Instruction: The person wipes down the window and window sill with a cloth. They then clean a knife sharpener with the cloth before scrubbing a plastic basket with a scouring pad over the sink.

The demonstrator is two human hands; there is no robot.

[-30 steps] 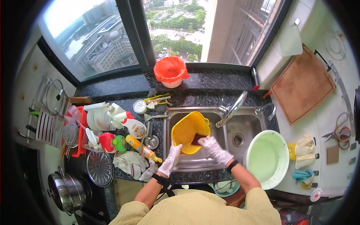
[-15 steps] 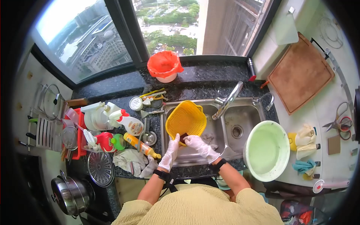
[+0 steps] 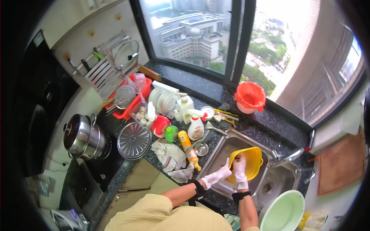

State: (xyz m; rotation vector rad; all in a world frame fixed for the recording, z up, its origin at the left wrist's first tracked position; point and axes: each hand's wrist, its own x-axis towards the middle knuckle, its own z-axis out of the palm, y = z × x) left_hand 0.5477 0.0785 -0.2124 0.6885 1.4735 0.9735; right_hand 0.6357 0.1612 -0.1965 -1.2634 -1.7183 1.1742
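Left gloved hand (image 3: 218,176): gripped near-left edge of yellow basket (image 3: 253,163) | right gloved hand (image 3: 239,169): reached inside basket, fingers hidden, could not tell whether they held anything | basket: tilted, over left bowl of sink (image 3: 223,152) | left counter: yellow bottle (image 3: 189,150), crumpled cloth (image 3: 169,156) | right: pale-green basin (image 3: 283,211)

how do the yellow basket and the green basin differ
The basket is bright yellow; the basin is pale green. The basket has holes through its sides, while the basin's wall looks solid. The right hand is inside the basket, but neither hand is in the basin. Both are open-topped.
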